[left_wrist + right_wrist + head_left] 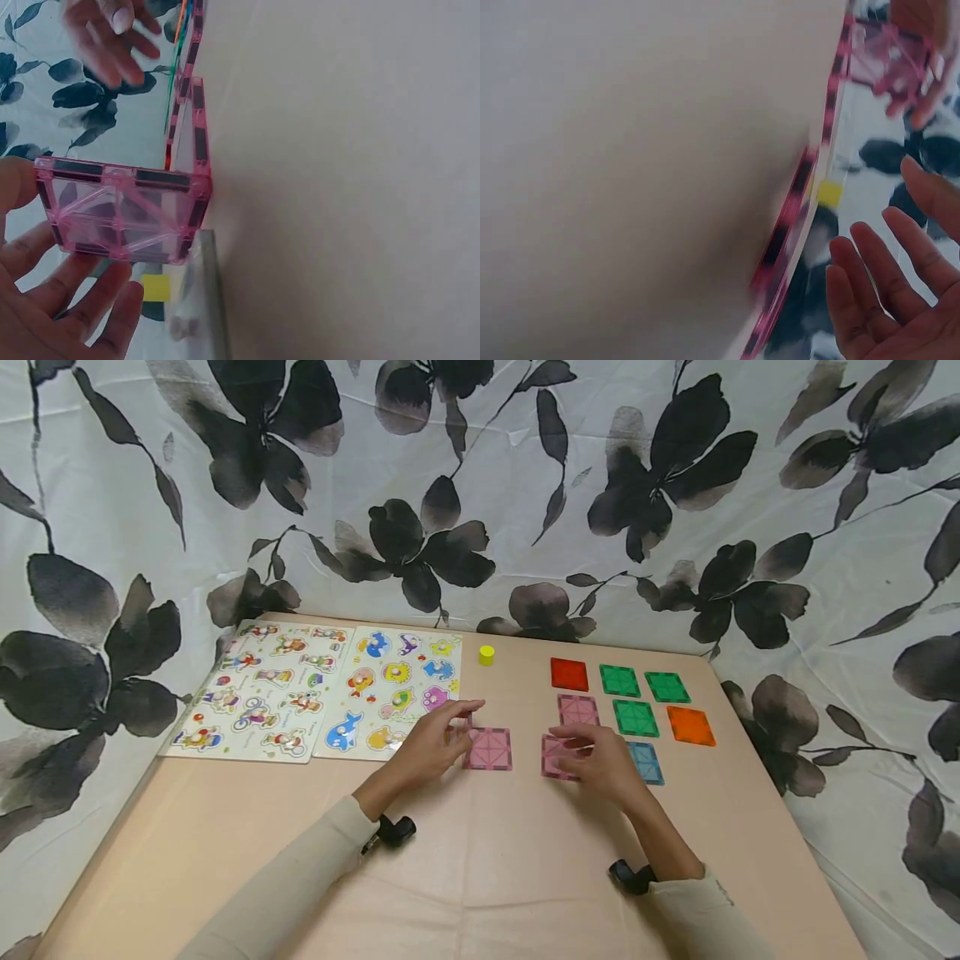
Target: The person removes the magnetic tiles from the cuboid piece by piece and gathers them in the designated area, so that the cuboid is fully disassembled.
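My left hand pinches a pink square tile between thumb and fingers and holds it upright against the left edge of a flat pink tile. In the left wrist view the flat tile runs away from the upright one. My right hand lies with straight fingers over another pink tile on the table, whose edge shows in the right wrist view. Whether the fingers touch it I cannot tell.
Beyond the hands lie a pink tile, a red tile, three green tiles, an orange tile and a blue tile. A yellow cylinder stands at the back. Two picture puzzle boards lie at left.
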`<state>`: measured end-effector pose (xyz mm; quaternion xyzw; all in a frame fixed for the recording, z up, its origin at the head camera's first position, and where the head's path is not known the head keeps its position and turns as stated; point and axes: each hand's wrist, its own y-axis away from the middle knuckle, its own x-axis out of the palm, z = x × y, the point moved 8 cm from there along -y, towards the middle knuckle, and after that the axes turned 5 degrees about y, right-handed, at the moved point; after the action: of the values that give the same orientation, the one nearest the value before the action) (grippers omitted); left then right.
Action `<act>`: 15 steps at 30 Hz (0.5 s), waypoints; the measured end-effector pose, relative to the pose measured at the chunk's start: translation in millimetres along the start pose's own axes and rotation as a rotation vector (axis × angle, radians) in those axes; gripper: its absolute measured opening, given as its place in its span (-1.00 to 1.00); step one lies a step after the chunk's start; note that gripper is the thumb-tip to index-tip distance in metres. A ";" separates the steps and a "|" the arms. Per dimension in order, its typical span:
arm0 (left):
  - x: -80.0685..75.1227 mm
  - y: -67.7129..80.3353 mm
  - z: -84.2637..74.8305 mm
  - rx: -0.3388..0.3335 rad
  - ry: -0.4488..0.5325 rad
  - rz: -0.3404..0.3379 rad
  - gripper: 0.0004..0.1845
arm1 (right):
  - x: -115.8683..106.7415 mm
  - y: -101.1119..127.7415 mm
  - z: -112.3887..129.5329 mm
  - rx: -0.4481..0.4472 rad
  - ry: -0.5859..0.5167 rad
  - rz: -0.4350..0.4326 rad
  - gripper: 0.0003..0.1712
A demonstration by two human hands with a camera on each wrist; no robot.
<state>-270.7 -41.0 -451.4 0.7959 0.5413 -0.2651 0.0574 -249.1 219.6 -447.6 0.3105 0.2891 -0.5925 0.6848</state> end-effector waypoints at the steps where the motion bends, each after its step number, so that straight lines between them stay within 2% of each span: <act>1: -1.6 0.0 -1.8 0.010 -0.041 -0.004 -0.43 | 6.5 -3.4 7.2 -0.017 0.011 0.014 -0.47; 5: -8.4 1.0 -7.9 0.039 -0.182 0.003 -0.49 | 31.5 -16.5 32.6 -0.066 0.053 0.077 -0.39; 8: -12.9 2.3 -10.4 0.039 -0.220 0.039 -0.48 | 48.5 -24.3 45.9 -0.098 0.109 0.127 -0.33; 11: -15.9 3.0 -10.6 0.022 -0.249 0.087 -0.37 | 61.6 -30.3 56.1 -0.141 0.173 0.164 -0.26; 15: -19.0 1.7 -11.1 0.005 -0.331 0.139 -0.16 | 71.7 -37.4 67.2 -0.200 0.244 0.172 -0.20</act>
<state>-270.5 -53.3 -433.1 0.7771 0.4674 -0.3892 0.1619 -274.9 118.8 -462.5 0.3341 0.3999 -0.4580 0.7202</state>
